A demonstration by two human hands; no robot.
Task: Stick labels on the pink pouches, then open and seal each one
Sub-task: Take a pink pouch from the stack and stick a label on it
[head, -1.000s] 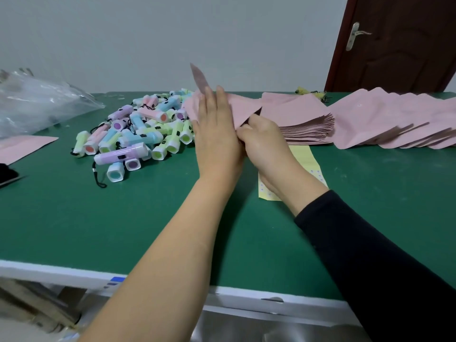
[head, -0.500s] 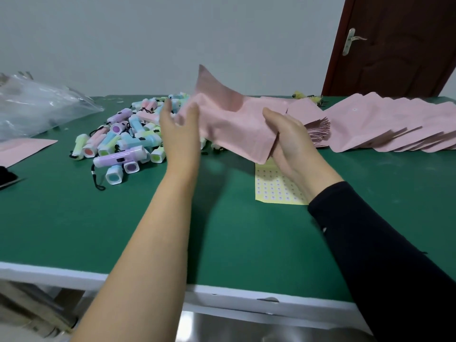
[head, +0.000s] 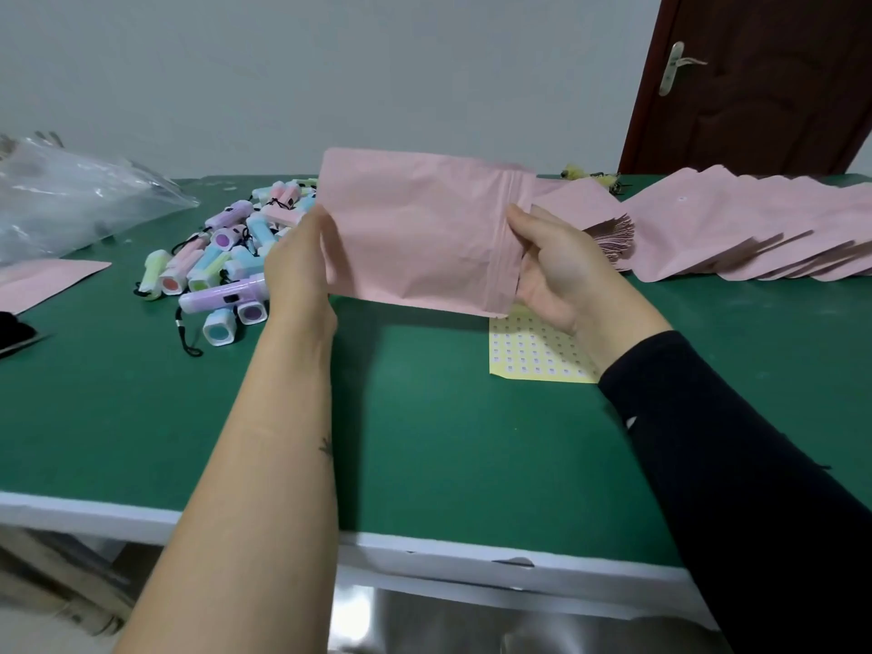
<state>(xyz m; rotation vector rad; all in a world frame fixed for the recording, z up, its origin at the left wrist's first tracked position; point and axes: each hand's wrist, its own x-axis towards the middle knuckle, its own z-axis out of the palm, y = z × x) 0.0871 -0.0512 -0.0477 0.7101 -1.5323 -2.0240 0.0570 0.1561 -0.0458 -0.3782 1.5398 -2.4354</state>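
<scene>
Grip first: my left hand (head: 298, 264) pinches the closed end of the pink pouch (head: 415, 238). A second ago it was bunched by the stack; now it is stretched flat, lifted clear of the table (head: 424, 441). My right hand (head: 561, 276) holds its zip end, so I judge opening comes next.

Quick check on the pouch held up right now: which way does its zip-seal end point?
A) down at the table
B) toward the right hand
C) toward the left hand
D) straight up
B: the zip strip runs along the edge of the held pouch beside the right hand, while the left hand holds the plain opposite end.
</scene>
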